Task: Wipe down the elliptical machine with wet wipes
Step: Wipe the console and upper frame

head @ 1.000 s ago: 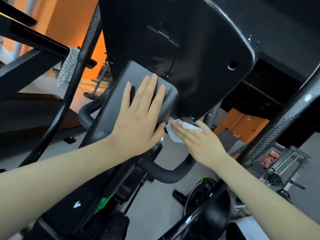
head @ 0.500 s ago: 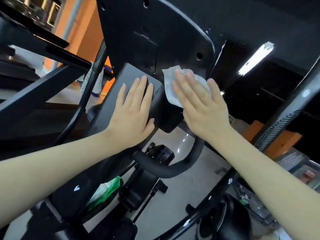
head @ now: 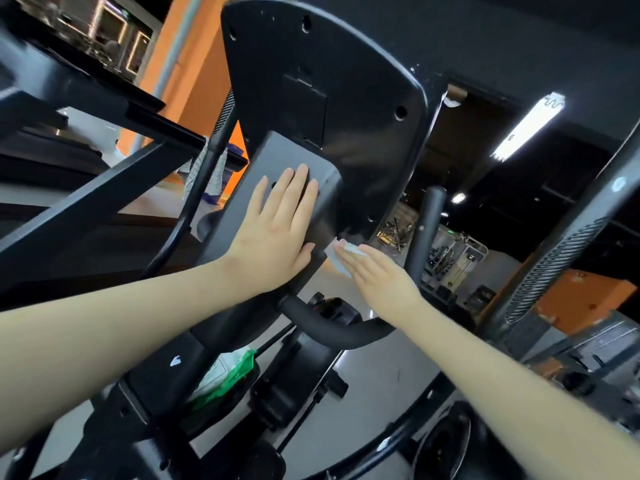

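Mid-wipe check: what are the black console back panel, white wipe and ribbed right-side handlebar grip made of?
Black console back panel: likely moulded plastic, semi-gloss; sheen, recessed screw holes.
White wipe: thin nonwoven fabric, apparently; folds limply.
Ribbed black handlebar grip: probably rubber or foam, matte.

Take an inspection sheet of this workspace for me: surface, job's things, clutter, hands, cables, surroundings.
Surface: black plastic back panel of the elliptical console above a grey column cover; faint light streaks on the panel.
Job's things: white wet wipe at the panel's lower edge; green and white wipes pack lower on the machine.
Clutter: striped cloth hanging behind a black handle bar.
Hands: left hand flat on the grey cover; right hand presses the wipe with straight fingers.
Cables: nothing seen.
Surroundings: orange wall, long ceiling light, blurred gym gear.
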